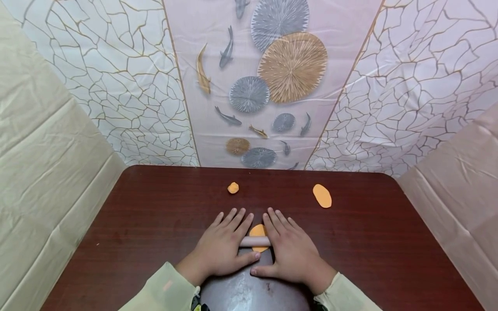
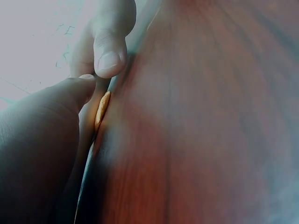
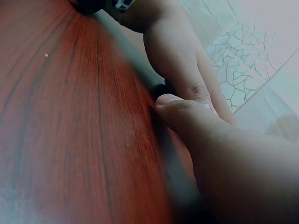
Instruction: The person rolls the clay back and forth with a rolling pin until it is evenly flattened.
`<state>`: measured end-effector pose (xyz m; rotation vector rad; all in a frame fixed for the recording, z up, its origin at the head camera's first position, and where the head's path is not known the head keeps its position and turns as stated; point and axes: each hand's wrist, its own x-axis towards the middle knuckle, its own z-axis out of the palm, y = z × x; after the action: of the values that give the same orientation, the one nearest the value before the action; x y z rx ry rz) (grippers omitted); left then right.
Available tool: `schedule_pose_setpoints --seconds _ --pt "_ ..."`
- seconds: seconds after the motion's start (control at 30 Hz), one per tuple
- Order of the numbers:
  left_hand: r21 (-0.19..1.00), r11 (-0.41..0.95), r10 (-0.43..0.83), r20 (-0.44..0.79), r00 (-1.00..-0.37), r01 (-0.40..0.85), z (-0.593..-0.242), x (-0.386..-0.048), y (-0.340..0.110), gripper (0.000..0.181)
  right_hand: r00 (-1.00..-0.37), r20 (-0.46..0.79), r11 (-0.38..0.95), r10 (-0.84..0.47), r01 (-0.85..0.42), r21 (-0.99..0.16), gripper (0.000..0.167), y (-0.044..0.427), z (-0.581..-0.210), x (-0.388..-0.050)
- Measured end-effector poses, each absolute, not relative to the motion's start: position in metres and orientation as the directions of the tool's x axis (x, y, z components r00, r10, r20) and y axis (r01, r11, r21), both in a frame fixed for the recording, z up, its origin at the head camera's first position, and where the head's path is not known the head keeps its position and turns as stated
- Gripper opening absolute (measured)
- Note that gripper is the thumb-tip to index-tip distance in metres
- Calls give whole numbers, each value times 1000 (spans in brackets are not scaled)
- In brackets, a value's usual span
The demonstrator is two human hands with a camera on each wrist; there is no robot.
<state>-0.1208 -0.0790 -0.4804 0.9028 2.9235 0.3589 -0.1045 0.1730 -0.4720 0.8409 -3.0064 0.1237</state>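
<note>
A pale rolling pin (image 1: 247, 242) lies crosswise over a flat piece of orange dough (image 1: 258, 229). My left hand (image 1: 219, 248) rests palm down on the pin's left part, fingers straight and pointing away. On the pin's right part my right hand (image 1: 293, 252) lies the same way. Both thumbs point inward, close to each other. The palms hide the pin's ends. Beneath is a dark, shiny, rounded board (image 1: 241, 296), partly covered by the hands. In the left wrist view the orange dough (image 2: 103, 111) shows as a thin edge beside the thumbs; the right wrist view hides it.
A small orange dough lump (image 1: 233, 188) sits farther back on the reddish-brown table (image 1: 155, 211). A flattened orange oval of dough (image 1: 322, 196) lies at the back right. Patterned cloth (image 1: 136, 86) hangs behind the table, with beige cloth on both sides.
</note>
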Motion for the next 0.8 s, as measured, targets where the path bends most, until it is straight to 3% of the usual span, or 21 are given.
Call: schedule_pose_setpoints --seconds 0.8 --pt "199 777 597 65 -800 597 -477 -97 -81 103 -827 132 833 -546 -553 -18 139 176 -477 -84"
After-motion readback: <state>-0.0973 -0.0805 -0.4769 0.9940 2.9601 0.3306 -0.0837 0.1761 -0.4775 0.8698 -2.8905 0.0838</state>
